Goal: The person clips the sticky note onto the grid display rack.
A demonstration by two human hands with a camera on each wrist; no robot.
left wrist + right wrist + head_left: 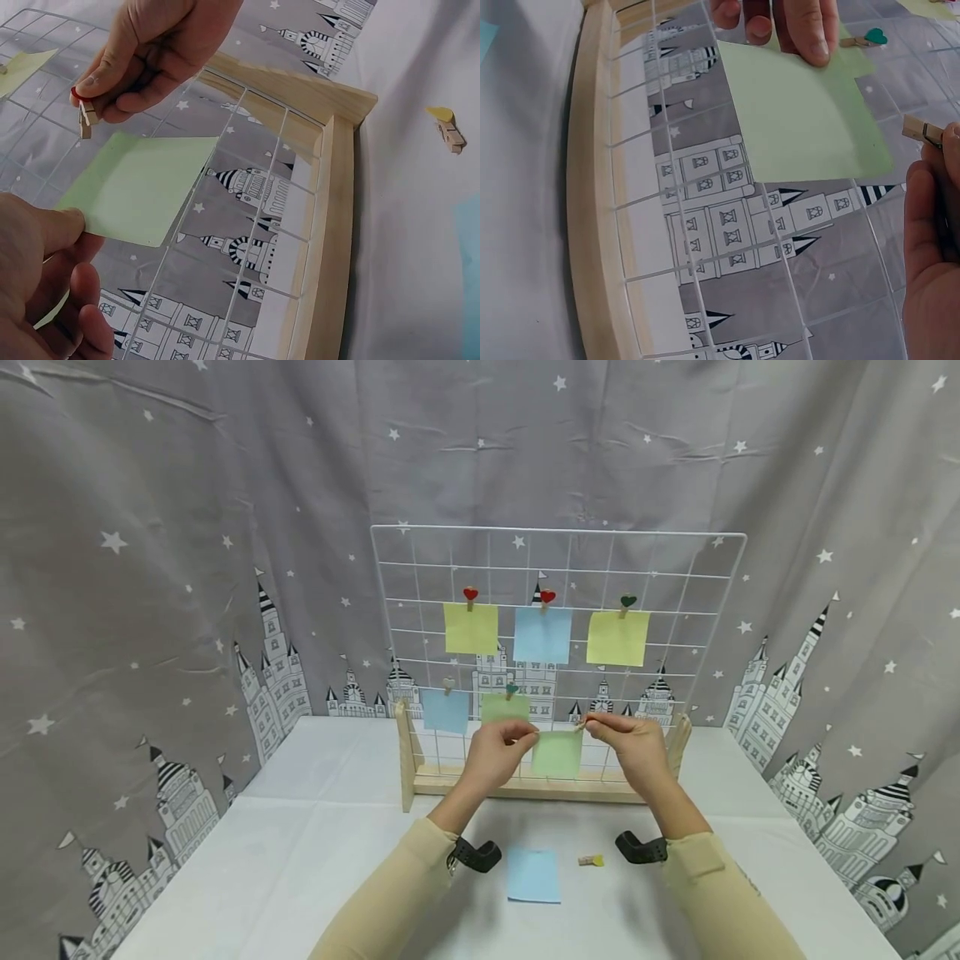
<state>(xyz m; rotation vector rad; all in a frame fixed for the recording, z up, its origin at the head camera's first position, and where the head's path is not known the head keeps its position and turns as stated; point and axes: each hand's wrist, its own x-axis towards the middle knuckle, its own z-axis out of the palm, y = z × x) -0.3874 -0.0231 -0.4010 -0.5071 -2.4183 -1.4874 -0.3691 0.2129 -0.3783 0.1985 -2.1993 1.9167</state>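
Note:
My left hand (500, 750) pinches a pale green sticky note (557, 755) by its upper left corner, holding it up against the lower part of a white wire grid (558, 532). Between thumb and fingers of my right hand (632, 745) is a small wooden clothespin (86, 120) with a red top, its tip just off the note's upper right corner. In the right wrist view the clothespin (922, 130) stands apart from the note. Behind my left hand, another green note (504, 707) hangs from a green heart clothespin (512, 691), partly hidden.
Yellow (471, 628), blue (542, 635) and yellow (617, 638) notes hang clipped in the upper row; a blue one (446, 711) hangs lower left. The grid stands in a wooden base (525, 788). On the white table lie blue notes (533, 875) and a yellow-topped clothespin (591, 861).

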